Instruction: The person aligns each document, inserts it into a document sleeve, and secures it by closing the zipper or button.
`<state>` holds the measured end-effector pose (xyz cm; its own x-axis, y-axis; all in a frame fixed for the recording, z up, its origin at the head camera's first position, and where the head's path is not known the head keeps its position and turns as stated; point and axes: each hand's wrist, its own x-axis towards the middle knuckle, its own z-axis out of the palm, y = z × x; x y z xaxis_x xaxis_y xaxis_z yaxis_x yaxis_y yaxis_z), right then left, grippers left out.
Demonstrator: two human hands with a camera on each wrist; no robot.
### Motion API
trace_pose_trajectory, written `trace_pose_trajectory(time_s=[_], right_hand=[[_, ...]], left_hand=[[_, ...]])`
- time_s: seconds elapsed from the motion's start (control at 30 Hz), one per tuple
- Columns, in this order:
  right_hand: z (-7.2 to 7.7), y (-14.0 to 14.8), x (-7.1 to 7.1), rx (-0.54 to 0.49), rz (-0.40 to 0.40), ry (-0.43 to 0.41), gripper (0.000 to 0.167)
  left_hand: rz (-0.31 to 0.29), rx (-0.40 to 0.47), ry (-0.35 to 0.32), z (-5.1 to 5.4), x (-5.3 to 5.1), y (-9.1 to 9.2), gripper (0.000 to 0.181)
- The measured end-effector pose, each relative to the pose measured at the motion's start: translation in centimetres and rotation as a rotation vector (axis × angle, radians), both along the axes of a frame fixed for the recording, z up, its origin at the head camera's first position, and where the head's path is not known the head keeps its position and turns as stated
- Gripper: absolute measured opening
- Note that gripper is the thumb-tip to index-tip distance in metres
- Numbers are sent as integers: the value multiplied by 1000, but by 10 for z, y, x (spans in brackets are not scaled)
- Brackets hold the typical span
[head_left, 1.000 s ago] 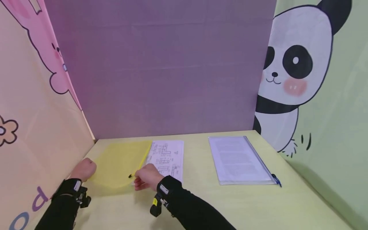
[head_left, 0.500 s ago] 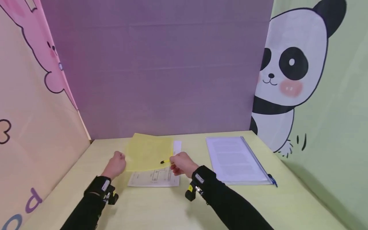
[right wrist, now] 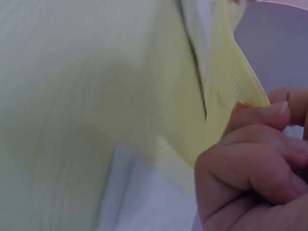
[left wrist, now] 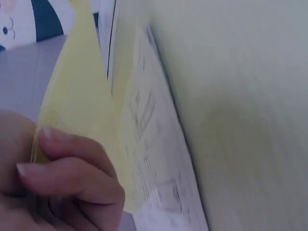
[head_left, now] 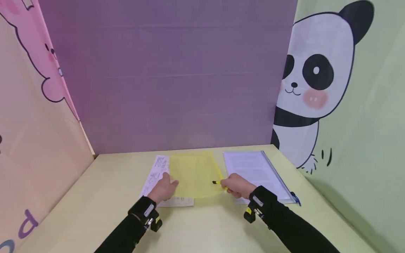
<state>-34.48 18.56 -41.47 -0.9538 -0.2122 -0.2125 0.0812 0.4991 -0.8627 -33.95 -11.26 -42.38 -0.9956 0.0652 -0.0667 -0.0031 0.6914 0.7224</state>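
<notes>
A yellow translucent folder (head_left: 196, 174) is held between both hands above the table. The left hand (head_left: 164, 188) pinches its left edge; in the left wrist view that hand's fingers (left wrist: 72, 178) curl round the yellow sheet. The right hand (head_left: 238, 185) pinches the right edge by a yellow strip with a dark tip. In the right wrist view the folder (right wrist: 228, 91) hangs from curled fingers (right wrist: 255, 159). A printed sheet with drawings (head_left: 155, 174) lies beneath, partly covered, showing at the left and below the folder.
A clear folder with white pages (head_left: 253, 172) lies at the right, with a grey spine and a dark blue clip at its lower corner. Behind the table (head_left: 104, 196) stands a purple panel; a panda picture (head_left: 316, 70) covers part of the right wall.
Both hands have moved right, carrying the yellow folder off its earlier place at the left. The printed sheet, earlier showing at the folder's right, now shows at its left.
</notes>
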Motion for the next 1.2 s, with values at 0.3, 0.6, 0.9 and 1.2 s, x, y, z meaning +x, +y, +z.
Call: trace_pose_trajectory(time_s=[0.3, 0.6, 0.9, 1.2], right_hand=[[-10, 14, 18, 344, 83, 113, 32], [-14, 10, 29, 497, 132, 193, 31], [-12, -6, 37, 729, 214, 338, 33], [-16, -21, 48, 695, 262, 454, 37]], left_hand=[[-25, -91, 22, -7, 9, 20, 54], [-25, -202, 14, -18, 15, 13, 46], [-34, -593, 167, -11, 23, 20, 37], [-211, -575, 176, -10, 43, 56, 63]])
